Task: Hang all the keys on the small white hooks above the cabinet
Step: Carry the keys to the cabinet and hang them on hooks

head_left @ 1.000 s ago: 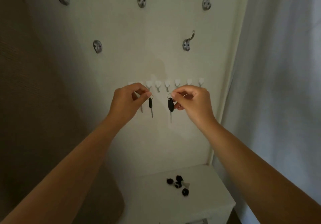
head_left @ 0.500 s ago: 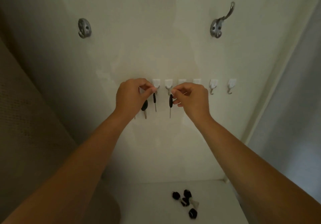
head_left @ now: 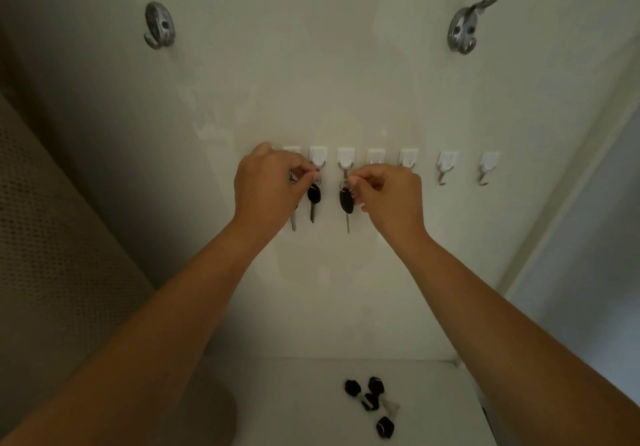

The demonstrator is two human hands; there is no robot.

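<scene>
A row of small white hooks (head_left: 447, 165) runs across the wall. My left hand (head_left: 268, 186) pinches the ring of a black-headed key (head_left: 313, 199) at a hook (head_left: 318, 156). Another key blade (head_left: 293, 222) hangs just left of it, mostly hidden behind that hand. My right hand (head_left: 388, 192) pinches the ring of a second black-headed key (head_left: 345, 203) under the neighbouring hook (head_left: 345, 158). Several black-headed keys (head_left: 370, 400) lie loose on the white cabinet top (head_left: 294, 404) below.
Two large metal coat hooks (head_left: 464, 30) (head_left: 159, 28) sit higher on the wall. Two bare white hooks hang at the right end of the row, the last one (head_left: 487, 165) near a white curtain (head_left: 588, 272). A brown textured surface (head_left: 52, 237) stands to the left.
The camera has moved closer to the wall. Both hands stay at the hooks, and each key's ring now sits right at its hook.
</scene>
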